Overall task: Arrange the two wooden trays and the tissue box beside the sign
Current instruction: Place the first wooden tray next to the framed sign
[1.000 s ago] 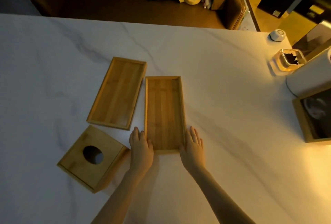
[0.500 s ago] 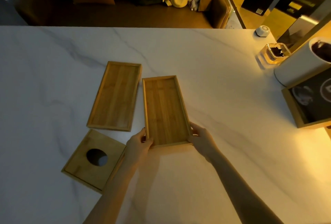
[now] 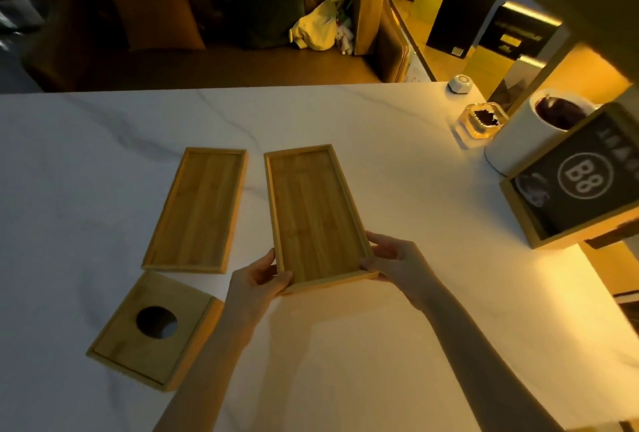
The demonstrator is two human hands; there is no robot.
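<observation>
Both hands hold a long wooden tray (image 3: 313, 210) by its near end, lifted a little off the white marble table, its far end pointing away and slightly left. My left hand (image 3: 257, 281) grips the near left corner; my right hand (image 3: 397, 260) grips the near right corner. A second wooden tray (image 3: 197, 208) lies flat to the left. The square wooden tissue box (image 3: 152, 328) with a round hole sits at the near left. The dark sign (image 3: 581, 182) marked B8, in a wooden frame, stands at the right edge.
By the sign stand a white cylindrical container (image 3: 522, 136), a small glass dish (image 3: 482, 119) and a white round gadget (image 3: 460, 84). The table's far edge (image 3: 242, 89) borders a sofa with cushions and bags. Bare marble (image 3: 432, 224) lies between the held tray and the sign.
My hands went from resting flat beside the tray's near end to gripping its corners and raising it. The tray has turned slightly and shifted right. The view has tilted toward the sign.
</observation>
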